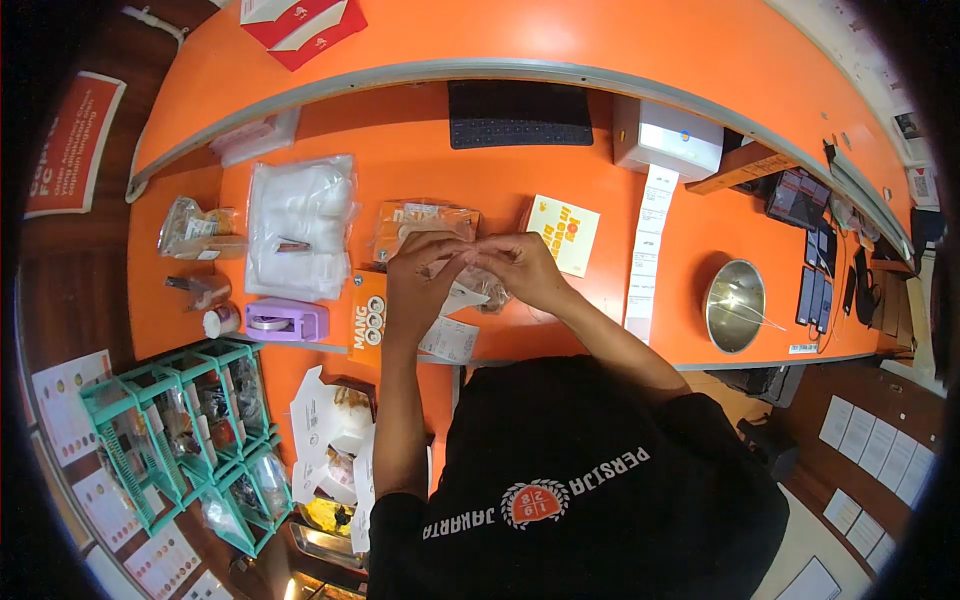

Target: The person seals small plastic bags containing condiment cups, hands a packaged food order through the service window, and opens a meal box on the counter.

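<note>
Both hands meet over the orange counter, fingertips pinched together. My left hand (425,272) and my right hand (522,270) have closed fingers at the top edge of a clear plastic bag (488,290); what lies inside the bag is hard to make out. Just behind the hands is an orange box in clear plastic (415,215). A white and yellow box (563,235) stands to the right of my right hand. Below my hands, printed paper slips (450,340) lie near the counter's edge, and an orange "MANG" packet (367,315) is beside my left forearm.
A stack of clear plastic bags (300,228) and a purple tape dispenser (287,320) lie left. At the right are a receipt printer (668,137), a metal bowl (735,306) and phones (815,280). Teal baskets (185,440) and an open food box (335,440) are lower left.
</note>
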Demonstrator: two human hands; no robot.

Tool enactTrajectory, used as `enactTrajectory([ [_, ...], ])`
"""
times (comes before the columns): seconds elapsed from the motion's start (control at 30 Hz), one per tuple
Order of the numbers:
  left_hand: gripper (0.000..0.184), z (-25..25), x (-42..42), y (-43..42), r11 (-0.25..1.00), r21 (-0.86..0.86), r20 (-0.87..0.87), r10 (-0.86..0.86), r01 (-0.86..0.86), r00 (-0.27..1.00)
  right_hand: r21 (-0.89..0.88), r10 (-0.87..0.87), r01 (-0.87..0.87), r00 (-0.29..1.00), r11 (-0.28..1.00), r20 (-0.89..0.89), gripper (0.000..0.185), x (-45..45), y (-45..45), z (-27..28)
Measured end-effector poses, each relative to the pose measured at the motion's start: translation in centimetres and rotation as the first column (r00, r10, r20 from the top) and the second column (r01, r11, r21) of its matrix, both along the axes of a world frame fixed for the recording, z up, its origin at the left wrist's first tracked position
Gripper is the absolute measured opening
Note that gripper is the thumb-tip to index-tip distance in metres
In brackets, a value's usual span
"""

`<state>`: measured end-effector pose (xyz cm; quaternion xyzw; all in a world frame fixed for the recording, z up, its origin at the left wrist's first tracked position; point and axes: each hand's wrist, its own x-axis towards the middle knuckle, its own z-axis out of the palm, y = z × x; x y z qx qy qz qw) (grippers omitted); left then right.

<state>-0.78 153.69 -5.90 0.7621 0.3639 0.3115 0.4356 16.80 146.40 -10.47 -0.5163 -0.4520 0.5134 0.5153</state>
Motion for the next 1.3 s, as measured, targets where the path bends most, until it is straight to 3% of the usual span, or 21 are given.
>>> enactTrajectory([
  [0.1,0.019,0.2,0.0,-0.3,0.996,-0.066,-0.045,-0.056,0.053,0.997,0.022,0.005,-0.006,0.998,1.0,0.059,0.015,0.3,-0.2,0.2],
  [0.23,0.013,-0.5,1.3,-1.6,0.985,0.168,-0.157,-0.024,0.051,0.987,-0.012,0.035,-0.034,0.986,0.999,0.162,0.014,0.6,0.0,0.3],
  [0.3,0.011,-1.1,1.6,-1.7,0.964,0.263,-0.198,0.006,0.047,0.98,0.088,-0.059,0.047,0.987,0.995,0.148,0.011,0.3,0.0,0.3],
  [0.33,0.01,-1.9,1.6,-1.7,0.975,0.222,-0.061,0.027,-0.013,0.998,0.088,-0.062,0.049,0.987,0.995,0.148,0.011,0.1,0.0,0.6],
  [0.37,0.01,-2.6,1.6,-1.7,0.983,0.171,0.077,0.053,-0.065,0.996,0.036,-0.121,0.121,0.992,0.992,0.017,0.009,0.0,-0.1,0.9],
  [0.4,0.01,-2.8,1.4,-1.7,0.984,0.17,0.078,0.049,-0.062,0.996,-0.024,-0.186,0.184,0.976,0.983,-0.112,0.007,0.0,-0.2,1.3],
  [0.47,0.011,-3.2,0.6,-1.7,0.987,-0.121,-0.005,0.102,-0.102,0.995,-0.041,-0.202,0.198,0.972,0.979,-0.12,0.006,0.2,-0.6,0.4],
  [0.67,0.014,-3.2,0.7,-1.5,0.974,-0.21,0.121,0.113,-0.086,0.986,-0.127,-0.293,0.277,0.946,0.952,-0.14,0.006,0.4,-1.1,-0.7],
  [0.8,0.016,-1.8,1.1,-1.3,0.991,-0.126,0.046,0.042,-0.036,0.998,-0.11,-0.279,0.259,0.932,0.959,-0.232,0.012,0.1,-1.5,-1.0],
  [0.9,0.022,-0.9,1.7,-1.5,0.965,-0.254,0.149,0.104,-0.063,0.983,-0.08,-0.35,0.342,0.898,0.936,-0.266,0.018,-0.4,-1.7,-1.3],
  [1.03,0.029,0.1,1.6,-1.0,0.966,-0.259,0.078,0.027,-0.006,0.997,-0.055,-0.421,0.421,0.876,0.906,-0.234,0.023,-1.2,-2.3,-1.4],
  [1.1,0.029,0.3,1.5,-0.9,0.97,-0.243,0.043,0.003,0.007,0.999,0.088,-0.457,0.46,0.888,0.884,-0.048,0.023,-1.3,-2.7,-1.3],
  [1.2,0.029,0.4,1.5,-0.7,0.99,-0.135,-0.055,-0.053,0.046,0.997,0.18,-0.484,0.48,0.875,0.859,-0.022,0.023,-1.7,-3.0,-1.5],
  [1.3,0.03,0.7,1.5,-0.7,0.986,-0.158,-0.053,-0.058,0.049,0.997,0.158,-0.444,0.432,0.895,0.888,0.045,0.022,-1.5,-3.2,-1.0],
])
